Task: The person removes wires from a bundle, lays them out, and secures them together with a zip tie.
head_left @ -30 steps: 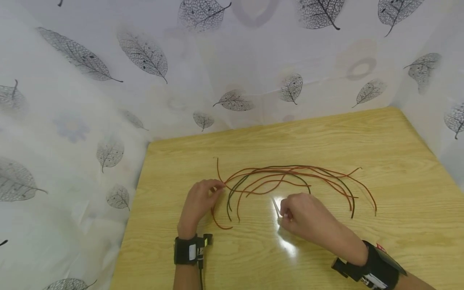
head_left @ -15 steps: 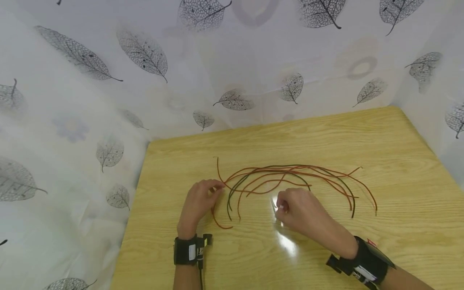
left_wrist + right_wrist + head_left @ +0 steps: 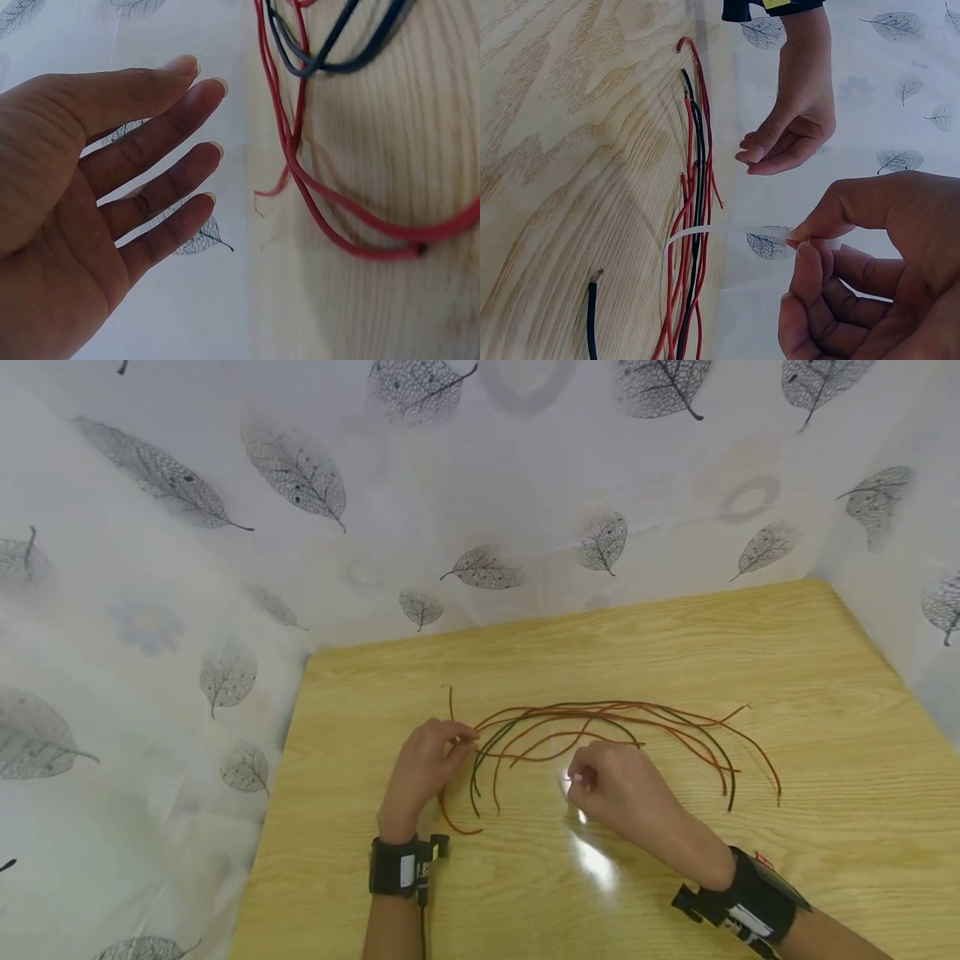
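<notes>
In the head view, red wires (image 3: 777,789) and black wires (image 3: 732,793) lie in a loose arched bundle across the table. My right hand (image 3: 626,793) is in front of the bundle. Thumb and index finger of that hand pinch a thin white cable tie (image 3: 684,234), whose strip bends away toward the wires in the right wrist view. At the bundle's left end hovers my left hand (image 3: 427,760). Its fingers (image 3: 184,161) are extended with nothing between them, close beside the red wires (image 3: 360,210) in the left wrist view.
The wood-grain table (image 3: 360,893) meets a white leaf-patterned cloth (image 3: 525,468) at the back and sides. A black wire's bare end (image 3: 592,315) stands apart from the bundle in the right wrist view. Both wrists wear black camera straps (image 3: 393,867).
My left hand has lifted off the wires and shifted slightly right and up. My right hand has moved a little left and away from me with the cable tie. The bundle lies nearly unchanged.
</notes>
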Tool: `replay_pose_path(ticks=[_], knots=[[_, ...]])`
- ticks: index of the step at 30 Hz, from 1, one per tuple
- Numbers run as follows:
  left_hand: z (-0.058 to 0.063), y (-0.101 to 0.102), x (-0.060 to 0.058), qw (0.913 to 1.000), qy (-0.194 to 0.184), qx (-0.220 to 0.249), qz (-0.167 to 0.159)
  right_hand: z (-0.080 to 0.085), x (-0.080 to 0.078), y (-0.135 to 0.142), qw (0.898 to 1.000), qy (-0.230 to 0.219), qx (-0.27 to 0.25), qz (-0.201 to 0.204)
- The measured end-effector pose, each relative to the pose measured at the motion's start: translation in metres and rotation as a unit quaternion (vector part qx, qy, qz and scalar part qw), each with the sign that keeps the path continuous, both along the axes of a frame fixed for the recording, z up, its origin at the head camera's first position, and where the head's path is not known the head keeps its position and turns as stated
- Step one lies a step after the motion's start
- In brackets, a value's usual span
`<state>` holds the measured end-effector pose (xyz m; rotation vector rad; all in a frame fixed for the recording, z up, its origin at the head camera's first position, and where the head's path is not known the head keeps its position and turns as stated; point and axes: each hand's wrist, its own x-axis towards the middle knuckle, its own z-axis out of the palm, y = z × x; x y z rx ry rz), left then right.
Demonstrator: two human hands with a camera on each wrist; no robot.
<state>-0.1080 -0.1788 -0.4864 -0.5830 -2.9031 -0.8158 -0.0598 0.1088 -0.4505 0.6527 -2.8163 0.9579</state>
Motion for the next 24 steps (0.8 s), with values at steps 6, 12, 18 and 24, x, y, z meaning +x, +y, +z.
replay_pose_path(ticks=[6,12,18,24], knots=[[0.003,0.010,-0.003,1.0000,0.000,0.004,-0.008,-0.003,-0.001,0.000,0.999,0.034,-0.005,-0.009],[0.002,0.014,-0.004,0.9999,-0.007,-0.002,-0.007,-0.006,-0.003,-0.001,0.999,0.051,-0.001,-0.007],[0.003,0.017,-0.009,0.9998,-0.007,0.007,-0.017,-0.008,-0.009,-0.001,0.998,0.053,-0.002,-0.014],[0.005,0.025,-0.018,0.9985,0.004,0.019,-0.051,-0.008,-0.018,-0.002,0.998,0.062,-0.009,-0.019]])
